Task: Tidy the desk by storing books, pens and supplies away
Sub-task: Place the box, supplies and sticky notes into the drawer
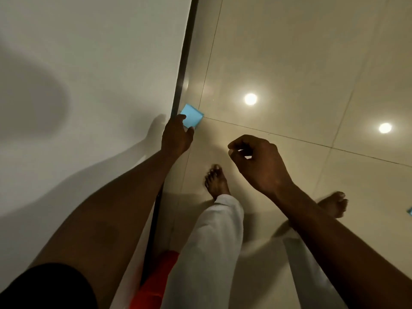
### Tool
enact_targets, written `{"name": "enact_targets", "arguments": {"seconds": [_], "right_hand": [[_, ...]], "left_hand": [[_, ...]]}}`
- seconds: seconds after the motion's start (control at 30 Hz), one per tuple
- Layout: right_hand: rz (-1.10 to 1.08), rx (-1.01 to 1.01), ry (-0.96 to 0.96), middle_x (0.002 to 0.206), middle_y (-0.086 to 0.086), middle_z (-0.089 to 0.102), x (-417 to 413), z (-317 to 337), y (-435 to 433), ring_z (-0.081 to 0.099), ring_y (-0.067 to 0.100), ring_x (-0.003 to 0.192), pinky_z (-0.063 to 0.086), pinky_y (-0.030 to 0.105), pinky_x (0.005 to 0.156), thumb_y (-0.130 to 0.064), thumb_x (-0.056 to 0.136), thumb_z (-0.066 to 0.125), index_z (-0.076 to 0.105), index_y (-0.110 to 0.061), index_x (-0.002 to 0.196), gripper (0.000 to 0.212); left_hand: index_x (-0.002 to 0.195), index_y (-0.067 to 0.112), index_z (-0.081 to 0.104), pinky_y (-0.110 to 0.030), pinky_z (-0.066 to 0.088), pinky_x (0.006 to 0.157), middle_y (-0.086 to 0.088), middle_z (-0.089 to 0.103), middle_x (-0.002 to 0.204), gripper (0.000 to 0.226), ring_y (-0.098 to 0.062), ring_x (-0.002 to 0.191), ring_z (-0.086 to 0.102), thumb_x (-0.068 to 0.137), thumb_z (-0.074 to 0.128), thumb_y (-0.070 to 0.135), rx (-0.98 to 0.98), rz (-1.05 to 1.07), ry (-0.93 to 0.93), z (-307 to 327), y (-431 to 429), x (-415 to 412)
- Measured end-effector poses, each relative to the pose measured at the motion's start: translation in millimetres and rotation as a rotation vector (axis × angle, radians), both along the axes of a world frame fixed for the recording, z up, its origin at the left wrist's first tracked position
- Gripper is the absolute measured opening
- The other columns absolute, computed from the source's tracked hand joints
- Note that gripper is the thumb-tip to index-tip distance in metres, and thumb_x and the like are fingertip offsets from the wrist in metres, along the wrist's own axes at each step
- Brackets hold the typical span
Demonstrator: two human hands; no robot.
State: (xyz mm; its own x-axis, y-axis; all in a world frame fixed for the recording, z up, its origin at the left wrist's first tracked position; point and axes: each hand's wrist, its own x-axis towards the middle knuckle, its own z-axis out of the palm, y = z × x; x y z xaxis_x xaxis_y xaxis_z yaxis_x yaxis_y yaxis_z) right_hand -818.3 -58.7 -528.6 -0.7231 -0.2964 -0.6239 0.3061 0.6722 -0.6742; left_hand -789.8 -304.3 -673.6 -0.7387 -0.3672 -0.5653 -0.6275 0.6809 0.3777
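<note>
My left hand (176, 137) pinched a small blue pad of sticky notes (192, 118) between thumb and fingers, right at the dark edge of the white tabletop (89, 63), so the pad hung just past that edge, over the floor (289, 52). My right hand (256, 161) was raised over the tiles, well apart from the pad, its fingers curled in toward the thumb with nothing showing between them. Below it my bare feet (216, 181) stood on the glossy beige tiles, white trousers (211, 241) above them. Another small blue scrap (409, 211) lay on the floor at the far right.
</note>
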Motion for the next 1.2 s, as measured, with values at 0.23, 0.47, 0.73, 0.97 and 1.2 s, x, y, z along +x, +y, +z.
{"name": "enact_targets", "arguments": {"seconds": [0.23, 0.47, 0.73, 0.97, 1.2], "right_hand": [[-0.02, -0.016, -0.016, 0.103, -0.017, 0.072, -1.9, -120.4, -17.1, 0.065, -0.005, 0.091, 0.043, 0.005, 0.074, -0.028, 0.098, 0.065, 0.074, -0.027, 0.109, 0.014], [-0.035, -0.057, -0.055, 0.098, -0.022, 0.066, 5.1, -181.6, -24.9, 0.059, -0.013, 0.087, 0.042, -0.003, 0.072, -0.028, 0.099, 0.064, 0.073, -0.027, 0.111, 0.015], [-0.039, -0.058, -0.099, 0.099, -0.023, 0.065, 4.0, -189.9, 0.6, 0.059, -0.013, 0.089, 0.043, 0.003, 0.077, -0.028, 0.099, 0.064, 0.072, -0.029, 0.111, 0.014], [-0.139, -0.02, -0.067, 0.099, -0.02, 0.071, -9.5, -161.4, 57.0, 0.061, -0.014, 0.09, 0.043, -0.002, 0.072, -0.025, 0.097, 0.067, 0.074, -0.026, 0.107, 0.012], [-0.337, 0.065, 0.015, 0.1, -0.014, 0.073, -18.2, -110.5, 176.8, 0.063, -0.006, 0.089, 0.041, -0.002, 0.073, -0.027, 0.096, 0.067, 0.075, -0.023, 0.106, 0.013]], "left_hand": [[0.15, 0.005, 0.038, -0.044, 0.047, 0.109, -0.019, 0.049, 0.145, 0.067, -0.032, 0.133, 0.05, 0.096, 0.067, 0.032, 0.01, 0.039, -0.068, -138.8, -14.6, -34.0], [0.155, 0.004, 0.026, -0.049, 0.045, 0.112, -0.019, 0.045, 0.15, 0.082, -0.034, 0.137, 0.047, 0.092, 0.072, 0.029, -0.082, 0.118, -0.166, -223.2, -27.6, -58.0], [0.138, 0.008, 0.052, -0.042, 0.055, 0.094, -0.017, 0.053, 0.136, 0.067, -0.034, 0.124, 0.055, 0.081, 0.08, 0.028, -0.107, 0.279, -0.188, -239.6, 3.4, -42.5], [0.103, 0.005, 0.062, -0.01, 0.041, 0.057, -0.004, 0.065, 0.098, 0.024, -0.014, 0.083, 0.06, 0.089, 0.075, 0.02, 0.109, 0.189, 0.078, -159.0, 79.7, -52.3], [0.104, 0.016, 0.063, -0.019, 0.049, 0.064, 0.005, 0.068, 0.098, 0.025, -0.006, 0.084, 0.064, 0.088, 0.077, 0.028, 0.31, 0.114, 0.147, -33.2, 202.1, -59.4]]}}
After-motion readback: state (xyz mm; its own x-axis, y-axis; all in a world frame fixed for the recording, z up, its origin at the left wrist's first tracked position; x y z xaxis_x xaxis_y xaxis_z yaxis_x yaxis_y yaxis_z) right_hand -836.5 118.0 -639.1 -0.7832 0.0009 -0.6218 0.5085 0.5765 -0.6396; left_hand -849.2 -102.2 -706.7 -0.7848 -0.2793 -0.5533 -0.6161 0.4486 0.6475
